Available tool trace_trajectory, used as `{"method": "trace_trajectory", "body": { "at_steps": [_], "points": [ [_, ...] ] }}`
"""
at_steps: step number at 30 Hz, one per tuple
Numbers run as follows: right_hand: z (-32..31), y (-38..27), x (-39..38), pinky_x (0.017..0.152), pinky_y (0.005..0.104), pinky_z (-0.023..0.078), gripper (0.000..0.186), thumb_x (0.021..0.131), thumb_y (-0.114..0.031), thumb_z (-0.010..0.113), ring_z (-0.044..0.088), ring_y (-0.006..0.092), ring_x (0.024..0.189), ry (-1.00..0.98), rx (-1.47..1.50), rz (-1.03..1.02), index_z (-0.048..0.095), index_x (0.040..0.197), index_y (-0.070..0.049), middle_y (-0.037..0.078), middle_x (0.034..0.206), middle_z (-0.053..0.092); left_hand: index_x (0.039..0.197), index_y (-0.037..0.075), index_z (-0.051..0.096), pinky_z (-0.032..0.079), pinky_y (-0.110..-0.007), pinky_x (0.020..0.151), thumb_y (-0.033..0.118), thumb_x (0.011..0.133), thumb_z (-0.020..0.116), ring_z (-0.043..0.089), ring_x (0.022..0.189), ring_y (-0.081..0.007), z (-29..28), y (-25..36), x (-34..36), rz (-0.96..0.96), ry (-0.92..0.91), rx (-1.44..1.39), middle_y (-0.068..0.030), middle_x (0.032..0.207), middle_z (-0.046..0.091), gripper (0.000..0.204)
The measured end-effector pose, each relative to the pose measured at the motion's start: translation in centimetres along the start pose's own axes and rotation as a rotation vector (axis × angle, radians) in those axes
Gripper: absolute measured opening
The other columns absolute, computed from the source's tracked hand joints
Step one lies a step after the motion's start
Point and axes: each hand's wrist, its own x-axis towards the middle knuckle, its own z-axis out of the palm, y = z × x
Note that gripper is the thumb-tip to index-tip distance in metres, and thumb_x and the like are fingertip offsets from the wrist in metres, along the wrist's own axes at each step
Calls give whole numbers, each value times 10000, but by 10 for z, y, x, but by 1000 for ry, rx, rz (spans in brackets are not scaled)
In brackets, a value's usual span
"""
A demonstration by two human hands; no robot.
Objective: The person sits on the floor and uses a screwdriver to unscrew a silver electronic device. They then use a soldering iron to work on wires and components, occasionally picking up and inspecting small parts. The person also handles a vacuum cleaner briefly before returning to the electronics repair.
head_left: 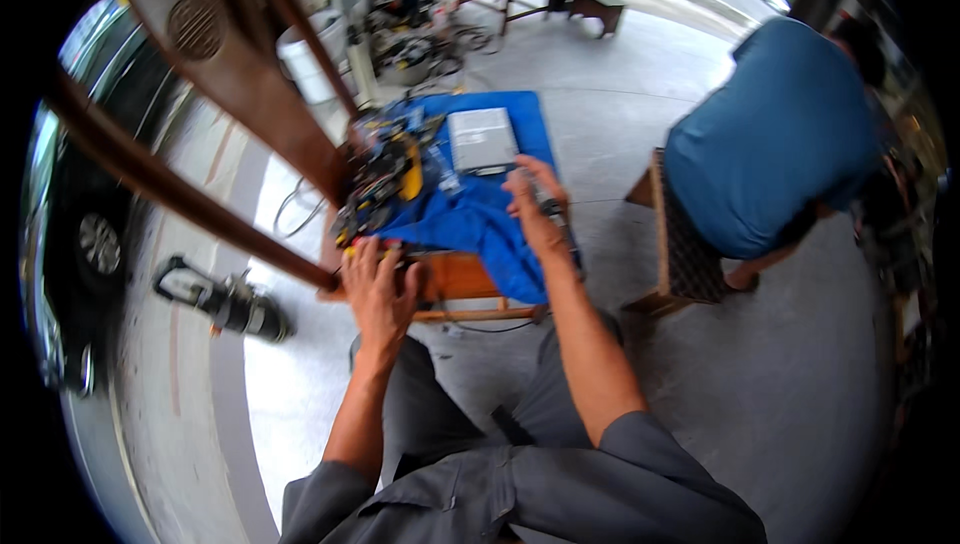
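Note:
On a wooden chair (440,274) lies a blue cloth (450,219), bunched toward the front of the seat. My left hand (375,289) rests with fingers spread on the seat's front left corner, against a pile of mixed hand tools (385,174). Over the right side of the cloth, my right hand (538,202) curls round a slim grey and dark object; blur hides its kind. Just beyond those fingers sits a flat silver-grey metal box (483,140). A yellow piece (411,176) shows among the tools.
A person in a blue shirt (770,134) bends over at the right, beside a low wooden seat (672,244). A black and grey cylindrical device (225,299) lies on the floor at left, near a parked dark car (95,244). More clutter (410,39) and a white bucket (308,64) stand behind.

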Motion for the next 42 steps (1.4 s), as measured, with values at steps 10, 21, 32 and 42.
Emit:
{"method": "trace_trajectory", "body": {
  "at_steps": [10,21,32,42],
  "points": [
    [-7,-13,-5,663,328,529,514,977,-450,714,629,137,755,-2,-4,-102,636,1317,-73,92,888,674,1462,38,519,204,-565,1267,168,918,712,360,1500,-412,8,13,10,106,-132,0,-227,1565,449,592],
    [3,-28,-11,641,283,524,482,968,-341,728,602,99,720,-53,35,-33,621,1369,-95,18,824,631,1286,-11,610,259,-544,1252,190,858,725,423,1434,-425,18,6,26,134,-166,13,-251,1485,500,486],
    [-11,-16,-9,885,379,549,522,968,-433,703,690,228,1036,-32,-59,-146,627,1356,-92,134,1116,722,1252,-20,632,291,-534,1247,70,849,666,466,1409,-424,29,13,21,123,-161,-51,-236,1441,562,414],
    [-7,-19,-10,902,331,529,465,1001,-358,687,668,163,1022,-69,47,-109,638,1350,-56,100,1102,744,1244,-16,662,387,-525,1184,154,836,757,524,1364,-440,28,12,25,93,-52,-109,-255,1402,596,452]
  ]
}}
